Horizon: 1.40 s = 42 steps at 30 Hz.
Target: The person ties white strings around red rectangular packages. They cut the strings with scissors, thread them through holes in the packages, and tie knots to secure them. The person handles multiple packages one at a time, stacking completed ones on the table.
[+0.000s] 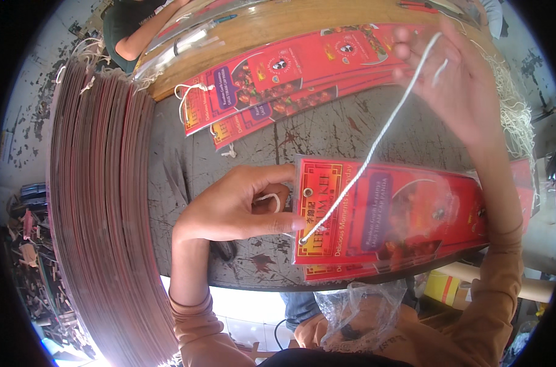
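Observation:
A red printed hanging sign (425, 196) in a clear sleeve lies on more like it at the table's near edge. My left hand (229, 205) grips its left edge, thumb on the face and fingers curled. A short loop of white cord shows inside those fingers. White cord (376, 144) runs taut from the sign's lower left corner hole up to my right hand (455, 88). That hand is raised above the sign's far side, with the cord drawn over its fingers; the fingertips are slightly blurred. A metal eyelet (308, 192) at the upper corner has no cord in it.
At the left rises a tall stack of signs (100, 214). Corded red signs (278, 79) lie at the back. Scissors (179, 177) rest beside my left hand, partly hidden. Loose white cords (515, 116) hang at the right. Another person's arm (146, 37) shows at the far left.

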Each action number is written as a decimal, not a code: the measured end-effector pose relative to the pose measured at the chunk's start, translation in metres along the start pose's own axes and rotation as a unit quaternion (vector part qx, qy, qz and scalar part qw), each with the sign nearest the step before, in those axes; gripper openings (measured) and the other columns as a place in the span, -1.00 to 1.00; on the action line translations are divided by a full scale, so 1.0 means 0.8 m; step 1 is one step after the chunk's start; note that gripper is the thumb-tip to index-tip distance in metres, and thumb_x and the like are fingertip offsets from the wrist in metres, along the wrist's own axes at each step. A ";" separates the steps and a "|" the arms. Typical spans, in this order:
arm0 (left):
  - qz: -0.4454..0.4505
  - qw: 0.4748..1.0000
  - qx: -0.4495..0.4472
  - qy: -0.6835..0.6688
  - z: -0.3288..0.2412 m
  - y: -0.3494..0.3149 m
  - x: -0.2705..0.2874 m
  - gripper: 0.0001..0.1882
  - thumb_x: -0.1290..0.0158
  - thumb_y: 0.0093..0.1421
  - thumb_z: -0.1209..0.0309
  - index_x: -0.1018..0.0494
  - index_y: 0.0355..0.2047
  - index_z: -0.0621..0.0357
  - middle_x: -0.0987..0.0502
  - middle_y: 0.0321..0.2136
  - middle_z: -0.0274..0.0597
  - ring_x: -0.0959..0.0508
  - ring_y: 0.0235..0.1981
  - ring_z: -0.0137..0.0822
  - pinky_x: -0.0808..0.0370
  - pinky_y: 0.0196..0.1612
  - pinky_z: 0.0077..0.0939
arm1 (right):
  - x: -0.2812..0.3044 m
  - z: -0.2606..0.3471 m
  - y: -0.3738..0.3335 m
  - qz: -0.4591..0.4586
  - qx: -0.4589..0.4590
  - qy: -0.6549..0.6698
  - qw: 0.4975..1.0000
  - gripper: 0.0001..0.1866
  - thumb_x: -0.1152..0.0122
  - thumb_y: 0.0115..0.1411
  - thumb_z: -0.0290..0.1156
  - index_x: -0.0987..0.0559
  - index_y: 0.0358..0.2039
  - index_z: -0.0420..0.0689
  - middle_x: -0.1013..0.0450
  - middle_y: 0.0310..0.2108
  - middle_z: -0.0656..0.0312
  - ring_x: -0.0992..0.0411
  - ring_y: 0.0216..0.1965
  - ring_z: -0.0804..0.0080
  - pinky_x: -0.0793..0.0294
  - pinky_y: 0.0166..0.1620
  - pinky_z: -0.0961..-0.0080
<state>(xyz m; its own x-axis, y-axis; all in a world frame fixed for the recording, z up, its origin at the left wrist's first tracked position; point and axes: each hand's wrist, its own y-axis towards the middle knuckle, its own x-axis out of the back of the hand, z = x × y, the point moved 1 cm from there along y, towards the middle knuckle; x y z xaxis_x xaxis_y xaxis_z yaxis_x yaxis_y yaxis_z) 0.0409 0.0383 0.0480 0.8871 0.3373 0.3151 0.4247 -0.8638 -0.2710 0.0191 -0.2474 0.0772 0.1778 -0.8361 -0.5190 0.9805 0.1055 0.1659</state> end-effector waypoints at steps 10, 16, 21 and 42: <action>0.080 0.996 -0.021 -0.023 0.007 0.000 0.006 -0.50 -0.08 0.12 0.39 -0.26 0.08 0.17 -0.43 -0.44 -0.33 -0.31 -0.63 -0.58 -0.24 -0.59 -0.69 | 0.016 -0.008 0.007 -0.109 -0.015 -0.009 0.994 -0.86 0.06 0.27 -0.33 -0.35 -0.36 -0.11 -0.22 -0.55 0.39 -0.16 -0.56 0.73 -0.21 -0.53 0.82; 0.007 0.986 0.020 -0.163 0.010 0.001 0.000 -0.74 0.15 0.27 0.44 -0.39 -0.07 0.23 -0.43 -0.42 -0.37 -0.29 -0.51 -0.58 -0.26 -0.47 -0.71 | -0.045 -0.023 -0.020 0.048 -0.081 -0.294 0.951 -0.82 0.07 0.27 -0.32 -0.36 -0.20 -0.13 -0.33 -0.55 0.39 -0.17 -0.59 0.79 -0.11 -0.58 0.85; -0.025 0.988 0.034 -0.150 0.009 0.001 -0.004 -0.79 0.11 0.25 0.45 -0.41 -0.15 0.27 -0.43 -0.42 -0.39 -0.28 -0.46 -0.61 -0.26 -0.44 -0.69 | -0.059 -0.067 -0.037 0.166 0.080 -0.527 0.830 -0.82 -0.01 0.22 -0.44 -0.46 -0.19 -0.19 -0.48 -0.46 0.20 -0.46 -0.46 0.43 -0.40 -0.43 0.56; -0.030 0.991 -0.017 -0.128 0.004 0.006 -0.007 -0.79 0.15 0.23 0.55 -0.40 -0.17 0.37 -0.49 -0.37 -0.21 -0.43 -0.30 -0.47 -0.37 -0.19 -0.57 | -0.075 -0.078 -0.052 0.145 0.181 -0.606 0.761 -0.84 -0.21 0.02 -0.59 -0.44 -0.37 -0.21 -0.36 -0.50 0.12 -0.40 -0.50 0.22 -0.36 -0.45 0.45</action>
<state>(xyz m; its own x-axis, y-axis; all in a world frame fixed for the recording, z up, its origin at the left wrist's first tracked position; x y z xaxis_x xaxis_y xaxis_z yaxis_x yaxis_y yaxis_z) 0.0387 0.0338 0.0421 0.8787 0.4694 0.0872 0.4763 -0.8495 -0.2269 -0.0268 -0.1678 0.0493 -0.0405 -0.7104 0.7026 0.7884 0.4093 0.4593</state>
